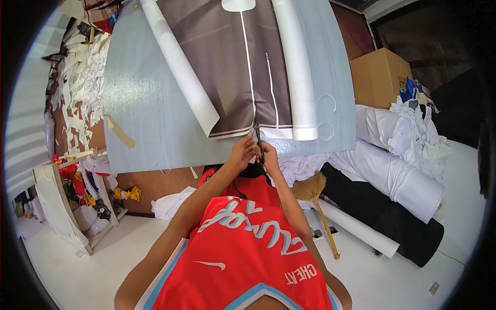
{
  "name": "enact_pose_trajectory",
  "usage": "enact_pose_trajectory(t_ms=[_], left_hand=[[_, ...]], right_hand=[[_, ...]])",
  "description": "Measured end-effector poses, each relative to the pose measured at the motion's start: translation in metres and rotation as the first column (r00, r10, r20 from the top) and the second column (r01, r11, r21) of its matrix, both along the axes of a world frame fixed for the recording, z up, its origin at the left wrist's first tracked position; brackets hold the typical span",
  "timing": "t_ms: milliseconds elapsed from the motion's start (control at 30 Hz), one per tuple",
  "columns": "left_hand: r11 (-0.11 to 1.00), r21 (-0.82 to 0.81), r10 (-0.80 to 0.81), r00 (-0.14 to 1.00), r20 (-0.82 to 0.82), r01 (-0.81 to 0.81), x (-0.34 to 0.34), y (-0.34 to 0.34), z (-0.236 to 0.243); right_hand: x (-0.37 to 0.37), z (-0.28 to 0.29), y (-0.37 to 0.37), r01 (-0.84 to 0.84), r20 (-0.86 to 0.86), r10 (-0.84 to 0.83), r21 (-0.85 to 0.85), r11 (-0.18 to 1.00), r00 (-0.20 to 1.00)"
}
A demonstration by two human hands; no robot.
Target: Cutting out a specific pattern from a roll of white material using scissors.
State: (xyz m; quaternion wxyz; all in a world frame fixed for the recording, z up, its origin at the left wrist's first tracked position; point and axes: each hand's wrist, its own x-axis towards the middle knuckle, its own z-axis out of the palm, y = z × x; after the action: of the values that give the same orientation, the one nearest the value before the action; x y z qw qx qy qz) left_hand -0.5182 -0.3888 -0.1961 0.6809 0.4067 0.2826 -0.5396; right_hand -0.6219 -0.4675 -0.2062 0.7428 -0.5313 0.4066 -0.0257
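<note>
A dark brown printed fabric sheet (222, 62) with white lines lies on the light blue-grey table (139, 103). Its two sides curl into long white rolls (178, 67). Dark scissors (258, 129) are in my right hand (269, 158), at the sheet's near edge. Their blades point away from me and lie along the long white line in the middle. My left hand (242, 152) pinches the near edge just left of the blades, where the fabric bunches up slightly. My fingers partly hide the scissor handles.
White fabric scraps (85, 77) cover the floor to the left, beyond a white wooden frame (62, 206) with coloured cloth. To the right lie large white fabric rolls (395, 181), a black roll (377, 212), a broom (324, 222) and a cardboard box (377, 77).
</note>
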Motion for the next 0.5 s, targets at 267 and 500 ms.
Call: enact_pose_trajectory(t_ms=[267, 500], left_hand=[[0.958, -0.269, 0.08, 0.994, -0.079, -0.098, 0.018, -0.002, 0.0], [0.981, -0.165, 0.101, 0.995, -0.022, -0.104, 0.019, 0.002, -0.009]], right_hand=[[-0.006, -0.001, 0.007, 0.029, 0.042, -0.03, 0.012, 1.0, 0.999], [0.001, 0.004, 0.003, -0.009, 0.068, 0.007, 0.03, 1.0, 0.998]])
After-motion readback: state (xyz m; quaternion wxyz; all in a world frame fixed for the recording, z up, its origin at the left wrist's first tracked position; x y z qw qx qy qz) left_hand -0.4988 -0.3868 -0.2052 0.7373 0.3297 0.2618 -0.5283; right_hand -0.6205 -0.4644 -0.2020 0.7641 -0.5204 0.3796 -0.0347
